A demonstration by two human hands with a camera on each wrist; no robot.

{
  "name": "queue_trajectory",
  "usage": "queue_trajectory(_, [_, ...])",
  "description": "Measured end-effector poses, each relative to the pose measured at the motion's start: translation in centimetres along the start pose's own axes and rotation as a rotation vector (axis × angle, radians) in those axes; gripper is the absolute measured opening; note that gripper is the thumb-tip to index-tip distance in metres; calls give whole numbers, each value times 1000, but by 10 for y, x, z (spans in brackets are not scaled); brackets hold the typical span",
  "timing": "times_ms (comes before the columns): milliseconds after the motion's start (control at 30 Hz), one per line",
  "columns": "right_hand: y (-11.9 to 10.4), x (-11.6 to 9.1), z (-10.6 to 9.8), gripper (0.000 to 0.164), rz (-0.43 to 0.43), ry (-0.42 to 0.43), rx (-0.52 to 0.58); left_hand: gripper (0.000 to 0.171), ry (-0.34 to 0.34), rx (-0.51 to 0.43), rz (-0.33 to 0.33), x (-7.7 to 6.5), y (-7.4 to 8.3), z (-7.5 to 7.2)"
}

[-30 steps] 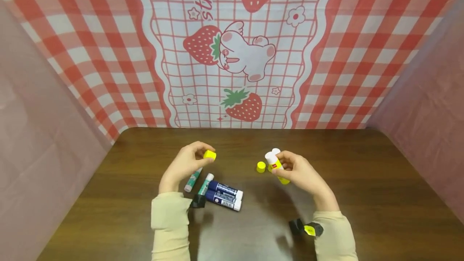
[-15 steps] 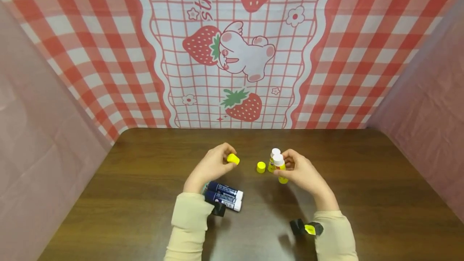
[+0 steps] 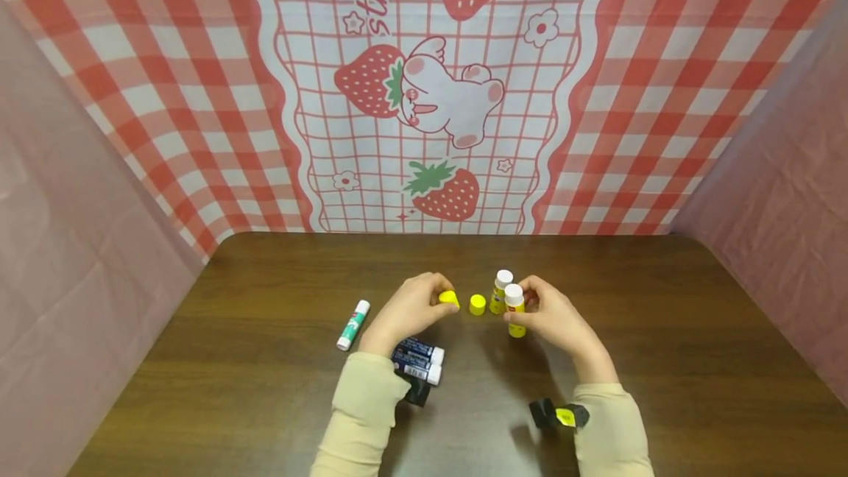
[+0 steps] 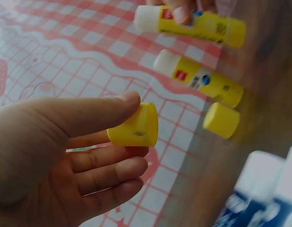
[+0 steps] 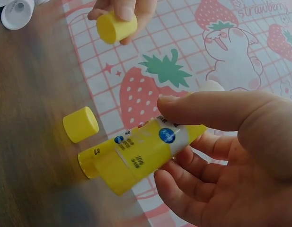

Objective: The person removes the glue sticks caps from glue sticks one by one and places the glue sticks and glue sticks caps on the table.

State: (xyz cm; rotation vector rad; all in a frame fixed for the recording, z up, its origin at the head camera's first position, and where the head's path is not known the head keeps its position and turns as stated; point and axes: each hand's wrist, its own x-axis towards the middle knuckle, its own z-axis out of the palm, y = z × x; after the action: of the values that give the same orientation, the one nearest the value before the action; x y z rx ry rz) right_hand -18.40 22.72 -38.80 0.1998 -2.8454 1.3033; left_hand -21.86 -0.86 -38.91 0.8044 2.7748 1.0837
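Note:
My left hand [image 3: 407,315] pinches a yellow cap [image 4: 136,125] between thumb and fingers, above the table. My right hand [image 3: 556,319] holds a yellow glue stick [image 5: 136,161] with a white top, upright in the head view; I cannot tell whether its base touches the table. Just behind it stands another yellow glue stick [image 3: 502,289], also white-topped. A second yellow cap [image 3: 477,305] rests on the table between the two hands, left of the glue sticks. The left wrist view shows that cap [image 4: 221,120] beside the standing glue stick [image 4: 202,80].
Two dark blue glue sticks [image 3: 419,361] with white ends lie side by side, partly hidden by the left wrist. A green-and-white glue stick [image 3: 353,326] lies to the left on the brown table [image 3: 265,271]. A checked strawberry cloth [image 3: 437,131] hangs behind.
My left hand has carried the yellow cap rightwards, close to the other cap. The glue stick in my right hand has gone from tilted to upright. One green glue stick is now hidden.

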Motion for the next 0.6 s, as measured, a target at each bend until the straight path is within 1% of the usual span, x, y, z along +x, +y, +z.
queue_trajectory(133, [1, -1, 1, 36, -8, 2, 16, 25, -26, 40, 7, 3, 2, 9])
queue_trajectory(167, [1, -1, 2, 36, -23, 12, 16, 25, -26, 50, 6, 3, 2, 10])
queue_trajectory(267, [0, -2, 3, 37, -33, 15, 22, 26, -20, 65, -9, 4, 3, 13])
queue_trajectory(400, [0, -1, 3, 40, 8, 7, 21, 26, -17, 79, -28, 3, 4, 16])
queue_trajectory(600, [-1, -1, 5, 40, 42, 2, 18, 24, -31, 102, -21, 5, 7, 23])
